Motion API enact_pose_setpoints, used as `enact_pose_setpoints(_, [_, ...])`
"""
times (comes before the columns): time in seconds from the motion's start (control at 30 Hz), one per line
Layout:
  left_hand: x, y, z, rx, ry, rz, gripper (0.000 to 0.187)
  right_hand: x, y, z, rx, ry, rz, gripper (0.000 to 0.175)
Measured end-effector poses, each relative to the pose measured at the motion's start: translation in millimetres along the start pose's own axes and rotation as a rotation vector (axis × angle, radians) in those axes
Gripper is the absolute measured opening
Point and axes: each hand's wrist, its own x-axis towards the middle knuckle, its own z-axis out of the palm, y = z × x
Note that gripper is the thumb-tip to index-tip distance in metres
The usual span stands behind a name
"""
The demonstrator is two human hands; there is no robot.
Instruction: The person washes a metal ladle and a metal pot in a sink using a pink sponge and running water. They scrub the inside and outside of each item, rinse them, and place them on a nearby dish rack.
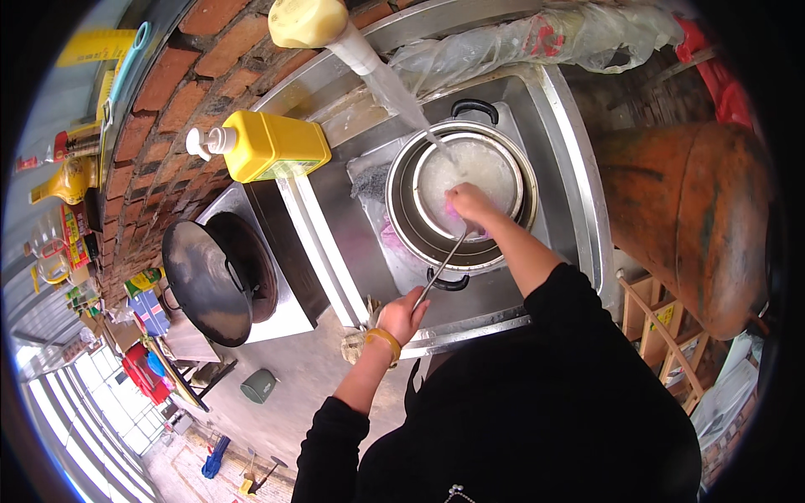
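Observation:
My left hand (402,315), with a yellow bracelet at the wrist, grips the slim metal handle (445,259) of a utensil whose far end is hidden under my right hand. Closed around a pink cloth (450,210), my right hand (473,202) presses on that end, over a round metal bowl (416,188). Cloudy, foamy water (478,165) fills the bowl. It sits inside a larger stainless steel pot (397,217) with two black handles, standing in a stainless steel sink (560,188). A clear stream or plastic sleeve (402,97) runs down into the bowl from a pale yellow-topped spout (308,24).
A yellow pump bottle (277,146) lies left of the sink near the brick wall (165,72). Farther left, a black wok (204,283) leans on a stove. Plastic bags (534,41) line the sink's back edge. A large rusty tank (679,220) stands at the right.

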Motion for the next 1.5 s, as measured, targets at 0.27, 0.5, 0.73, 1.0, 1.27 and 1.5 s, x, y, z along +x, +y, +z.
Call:
enact_pose_setpoints(0.27, [-17.3,0.3,0.3,0.047,0.166,0.021,0.033,-4.5,-8.8,-35.2,1.075,-0.188,0.536,0.031])
enact_pose_setpoints(0.5, [-3.3,-0.9,4.2,-0.072,0.187,-0.045,0.036,-49.4,-78.2,-36.3,1.718,0.332,0.643,0.028])
enact_pose_setpoints(0.73, [5.0,8.0,13.2,-0.08,0.313,-0.005,0.035,-84.0,-107.1,-27.0,1.546,0.646,0.297,0.041])
enact_pose_setpoints(1.0, [25.5,52.7,0.3,-1.13,-0.044,-0.451,0.041,-83.8,-89.4,1.3,0.895,0.81,-0.02,0.039])
enact_pose_setpoints(1.27, [26.7,71.0,-18.2,-1.987,-0.593,-0.662,0.039,-37.4,-77.3,-9.2,0.336,0.849,-0.474,0.032])
enact_pose_setpoints(1.5, [19.5,63.6,-18.6,-2.106,-0.549,-0.657,0.038,-37.7,-48.9,-38.3,0.22,0.085,-0.705,0.006])
